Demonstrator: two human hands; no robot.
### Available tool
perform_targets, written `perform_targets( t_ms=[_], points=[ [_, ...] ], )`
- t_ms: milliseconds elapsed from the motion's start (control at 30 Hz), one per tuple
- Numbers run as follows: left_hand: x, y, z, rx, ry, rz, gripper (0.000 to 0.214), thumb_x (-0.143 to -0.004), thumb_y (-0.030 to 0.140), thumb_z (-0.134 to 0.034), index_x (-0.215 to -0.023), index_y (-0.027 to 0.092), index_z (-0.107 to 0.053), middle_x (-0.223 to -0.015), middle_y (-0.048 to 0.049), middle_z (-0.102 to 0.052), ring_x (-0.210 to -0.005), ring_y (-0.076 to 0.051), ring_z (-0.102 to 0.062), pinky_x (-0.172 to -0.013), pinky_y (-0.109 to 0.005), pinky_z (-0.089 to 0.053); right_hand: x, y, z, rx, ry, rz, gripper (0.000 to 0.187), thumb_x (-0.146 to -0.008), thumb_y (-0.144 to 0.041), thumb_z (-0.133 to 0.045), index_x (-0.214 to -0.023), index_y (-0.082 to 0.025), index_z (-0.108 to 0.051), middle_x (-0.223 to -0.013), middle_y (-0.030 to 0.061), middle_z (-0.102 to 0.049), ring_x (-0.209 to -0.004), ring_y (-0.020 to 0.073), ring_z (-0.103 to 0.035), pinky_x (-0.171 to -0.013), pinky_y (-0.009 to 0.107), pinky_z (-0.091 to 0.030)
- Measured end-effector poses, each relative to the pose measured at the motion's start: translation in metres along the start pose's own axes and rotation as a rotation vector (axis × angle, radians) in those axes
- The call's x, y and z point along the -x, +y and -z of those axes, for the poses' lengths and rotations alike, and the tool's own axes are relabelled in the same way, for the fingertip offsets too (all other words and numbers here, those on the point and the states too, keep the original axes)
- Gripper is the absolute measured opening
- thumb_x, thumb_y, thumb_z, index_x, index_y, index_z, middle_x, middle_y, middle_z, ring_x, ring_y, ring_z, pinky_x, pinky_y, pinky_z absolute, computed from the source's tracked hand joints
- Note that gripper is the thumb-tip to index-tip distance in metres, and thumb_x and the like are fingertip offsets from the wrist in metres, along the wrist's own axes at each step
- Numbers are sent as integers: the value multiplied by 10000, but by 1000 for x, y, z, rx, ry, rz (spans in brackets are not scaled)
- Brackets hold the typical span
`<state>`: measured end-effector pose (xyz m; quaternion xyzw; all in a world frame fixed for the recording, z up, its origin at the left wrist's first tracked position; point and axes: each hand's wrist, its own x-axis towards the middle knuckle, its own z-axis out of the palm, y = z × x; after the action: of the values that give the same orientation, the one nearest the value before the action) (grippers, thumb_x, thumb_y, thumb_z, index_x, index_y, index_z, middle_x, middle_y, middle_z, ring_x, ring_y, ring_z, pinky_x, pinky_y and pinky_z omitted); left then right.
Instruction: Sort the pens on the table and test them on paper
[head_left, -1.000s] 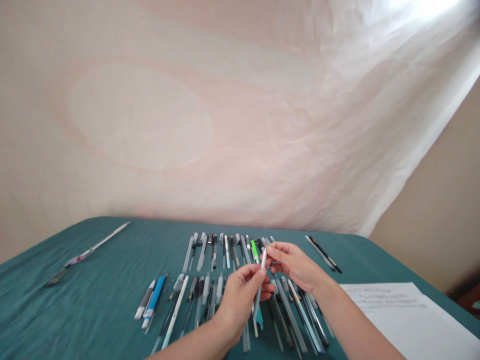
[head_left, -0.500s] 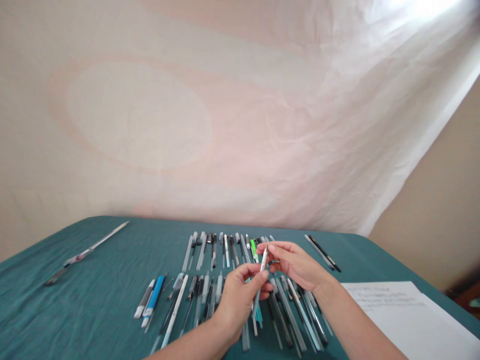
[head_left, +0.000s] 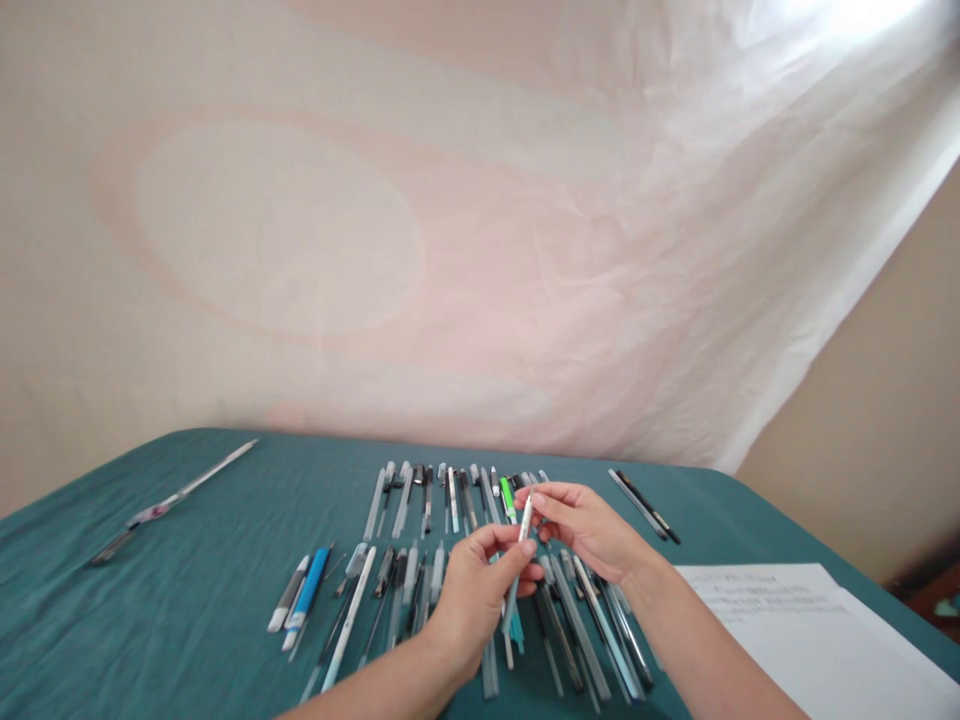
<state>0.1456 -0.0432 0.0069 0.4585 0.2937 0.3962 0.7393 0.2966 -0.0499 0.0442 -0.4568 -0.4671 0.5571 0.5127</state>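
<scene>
Both of my hands hold one white pen (head_left: 523, 535) upright over the teal tablecloth (head_left: 187, 590). My left hand (head_left: 476, 590) is closed round the pen's lower barrel, thumb and fingers wrapped on it. My right hand (head_left: 589, 530) pinches the pen's top end with its fingertips. Under and around my hands lie two rows of several pens (head_left: 427, 500), mostly clear, grey and black. A green pen (head_left: 508, 497) lies in the far row just left of my right hand.
A blue pen and a white pen (head_left: 300, 600) lie at the near left of the rows. Two dark pens (head_left: 645, 505) rest apart at the far right. A long thin pen (head_left: 176, 497) lies at the far left. A printed sheet (head_left: 795, 620) lies at the right. A pale sheet hangs behind.
Hardly anything differs. Both hands keep their hold on the white pen; they and the pen have shifted very slightly.
</scene>
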Motion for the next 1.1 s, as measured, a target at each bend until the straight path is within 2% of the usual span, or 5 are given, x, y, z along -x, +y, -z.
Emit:
perform_targets(
  t_ms=[167,567,767,900,1100],
  points=[
    [0,2,-1,-2,35,16,280,-633,343,-699,-801,139,-606,-733,-19,-617,-614,-130,-618,-576,-225,-486,-2,6,2,13,90,31,233,-646,-351,-700,-688,-132,-631,-597,-16,-555,-526,73,-459,-520,206,-372],
    [1,3,-1,17,18,37,263,-628,330,-705,-773,137,-600,-693,-4,-611,-611,-122,-612,-572,-219,-478,-3,5,-4,184,113,78,297,-694,-393,-642,-830,-131,-680,-670,24,-602,-537,86,-446,-502,213,-351],
    [-4,5,1,89,60,44,285,-656,357,-679,-800,141,-561,-643,16,-586,-574,-94,-583,-530,-189,-458,8,-10,-8,748,258,326,247,-818,-367,-476,-913,-192,-622,-743,30,-620,-653,150,-539,-613,265,-403],
    [-4,5,1,83,29,30,313,-660,347,-679,-829,144,-512,-630,16,-575,-557,-97,-577,-506,-187,-445,22,-22,-14,1210,83,426,342,-850,-189,-375,-1148,-267,-523,-970,44,-614,-823,179,-558,-738,285,-386],
    [2,4,-6,-26,-54,27,394,-683,377,-652,-914,182,-399,-670,25,-563,-604,-148,-616,-527,-237,-466,30,-11,-21,1463,6,365,273,-791,-119,-444,-996,-216,-596,-849,43,-599,-770,172,-556,-680,251,-391]
  ],
)
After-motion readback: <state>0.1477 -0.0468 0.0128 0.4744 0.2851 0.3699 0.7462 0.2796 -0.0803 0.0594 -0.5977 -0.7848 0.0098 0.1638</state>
